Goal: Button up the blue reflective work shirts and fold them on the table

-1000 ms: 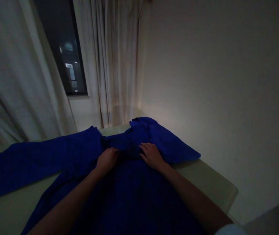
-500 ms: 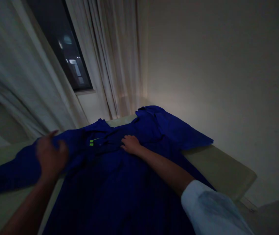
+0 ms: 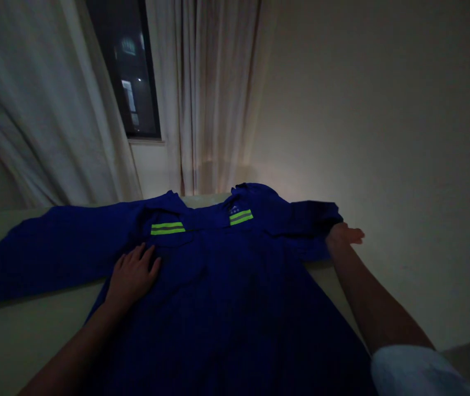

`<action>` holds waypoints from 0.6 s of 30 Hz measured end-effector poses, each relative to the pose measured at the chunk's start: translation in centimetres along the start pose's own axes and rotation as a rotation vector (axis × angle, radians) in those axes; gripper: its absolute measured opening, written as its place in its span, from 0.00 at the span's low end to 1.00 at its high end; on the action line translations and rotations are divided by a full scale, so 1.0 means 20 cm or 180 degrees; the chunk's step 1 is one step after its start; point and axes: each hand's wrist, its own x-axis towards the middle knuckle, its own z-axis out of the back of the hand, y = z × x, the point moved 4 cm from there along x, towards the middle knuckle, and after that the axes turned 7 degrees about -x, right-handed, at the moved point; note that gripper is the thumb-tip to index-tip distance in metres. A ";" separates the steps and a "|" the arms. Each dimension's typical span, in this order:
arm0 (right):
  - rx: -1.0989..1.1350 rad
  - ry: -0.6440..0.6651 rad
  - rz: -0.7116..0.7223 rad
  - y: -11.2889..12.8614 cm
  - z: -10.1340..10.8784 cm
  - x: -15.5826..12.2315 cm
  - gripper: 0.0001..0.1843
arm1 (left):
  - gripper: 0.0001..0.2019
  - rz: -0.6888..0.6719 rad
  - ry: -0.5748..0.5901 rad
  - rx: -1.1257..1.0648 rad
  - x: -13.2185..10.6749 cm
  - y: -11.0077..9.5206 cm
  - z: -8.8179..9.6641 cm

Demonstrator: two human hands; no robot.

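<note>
Centrally, a dark blue long-sleeved work jacket of woven cloth [image 3: 226, 286] lies spread front-up on a pale flat-topped table [image 3: 16, 341]. Two bright yellow-green reflective stripe patches [image 3: 167, 227] sit on its chest, one each side of the centre line. One sleeve runs out flat toward the left edge of the view; the other is bunched short at the table's right edge. The left hand [image 3: 132, 275] rests palm-down on the jacket's chest just below the left-side patch, fingers spread and flat, pinching nothing. The right hand [image 3: 344, 235] is at the end of the bunched sleeve, touching its cuff, thumb extended outward; whether the fingers grip the cloth cannot be told. Behind the table hang pale pleated curtains [image 3: 214, 93] beside a dark window [image 3: 130, 71], with a plain light wall [image 3: 383, 121] to the right.
</note>
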 end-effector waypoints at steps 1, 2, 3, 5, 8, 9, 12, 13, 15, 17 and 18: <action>-0.0062 -0.0286 -0.0081 -0.02 0.00 0.00 0.17 | 0.32 0.0007 -0.0011 -0.0011 0.00 0.00 0.00; -0.0101 -0.0476 -0.0115 -0.03 -0.04 -0.02 0.18 | 0.32 0.0014 -0.0021 -0.0030 0.00 0.00 0.00; -0.0106 -0.0428 -0.0087 -0.02 -0.13 -0.05 0.19 | 0.31 0.0019 -0.0028 -0.0047 -0.01 0.00 -0.01; -0.0017 0.0322 0.0111 0.03 -0.43 -0.16 0.20 | 0.31 0.0021 -0.0028 -0.0055 -0.01 0.01 -0.02; 0.0090 0.1854 0.0342 0.14 -0.96 -0.43 0.22 | 0.29 0.0035 0.0003 -0.0028 -0.01 0.01 -0.03; 0.0032 0.2051 0.0370 0.17 -1.10 -0.52 0.23 | 0.29 0.0042 0.0011 -0.0028 -0.01 0.01 -0.02; 0.0146 0.2095 0.0239 0.25 -1.41 -0.71 0.28 | 0.27 0.0048 -0.0013 -0.0090 -0.01 0.00 0.00; 0.0253 0.2090 0.0173 0.28 -1.48 -0.74 0.29 | 0.27 0.0049 -0.0032 -0.0119 -0.01 0.00 0.00; 0.0523 0.2136 0.0098 0.37 -1.59 -0.73 0.28 | 0.26 0.0068 -0.0072 -0.0182 -0.01 0.00 0.01; 0.0843 0.2145 0.0139 0.49 -1.64 -0.64 0.27 | 0.25 0.0094 -0.0105 -0.0246 -0.01 0.00 0.01; 0.1047 0.2105 0.0168 0.55 -1.65 -0.59 0.28 | 0.25 0.0095 -0.0115 -0.0281 -0.01 0.00 0.01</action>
